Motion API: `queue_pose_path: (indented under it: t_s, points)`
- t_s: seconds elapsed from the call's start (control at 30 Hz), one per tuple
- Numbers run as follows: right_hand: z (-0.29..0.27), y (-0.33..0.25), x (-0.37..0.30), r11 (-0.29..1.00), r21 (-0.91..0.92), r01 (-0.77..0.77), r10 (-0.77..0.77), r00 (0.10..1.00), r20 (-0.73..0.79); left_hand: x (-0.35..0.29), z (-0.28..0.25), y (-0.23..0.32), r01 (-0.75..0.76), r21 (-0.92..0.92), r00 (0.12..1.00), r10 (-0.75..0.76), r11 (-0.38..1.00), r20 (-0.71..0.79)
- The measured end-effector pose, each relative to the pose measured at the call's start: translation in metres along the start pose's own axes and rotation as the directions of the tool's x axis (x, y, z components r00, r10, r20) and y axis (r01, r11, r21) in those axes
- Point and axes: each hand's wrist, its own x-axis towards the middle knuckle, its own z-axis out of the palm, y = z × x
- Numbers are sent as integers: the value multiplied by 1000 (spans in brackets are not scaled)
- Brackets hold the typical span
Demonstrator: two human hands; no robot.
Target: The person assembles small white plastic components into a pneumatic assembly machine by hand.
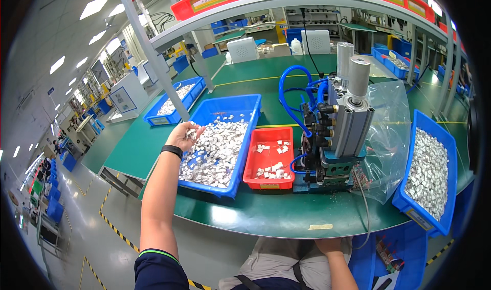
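partly hidden: right hand (328,245), grip can't tell | left hand (181,136): grip curled round white pieces (191,133)

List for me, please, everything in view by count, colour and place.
Flat worktable: one, green, middle.
Large rectangular plastic bin: one, blue, centre-left.
Shallow rectangular plastic tray: one, red, centre.
Small flat pieces: uncountable, white, in tray and bins.
Upright metal machine: one, silver and black, right of tray.
Flexible hoses: several, blue, on machine.
Thin plastic sheet: one, transparent, beside machine.
Other rectangular plastic bins: several, blue, farther left and right.
Overhead plastic bins: several, red, top.
Boxy units: two, white, back.
Left hand: one, bare, over the large bin, holding pieces.
Right hand: one, mostly hidden at table edge.
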Motion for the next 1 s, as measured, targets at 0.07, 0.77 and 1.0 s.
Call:
queue_pose_path:
  t_s: [0.07, 0.77, 1.0]
  points:
    - [2, 0, 0, 1000, -16, 14, -14, 1000, 4, 4, -6, 2, -28, -41, 1000, 28, 999, 3]
    - [10, 5, -1, 994, -97, 47, -51, 998, -33, 19, -22, 12, -20, -371, 999, 2, 928, -48]
    - [11, 8, -2, 993, -108, 50, -52, 998, -16, 15, -16, 7, -12, -279, 1000, 16, 960, 9]
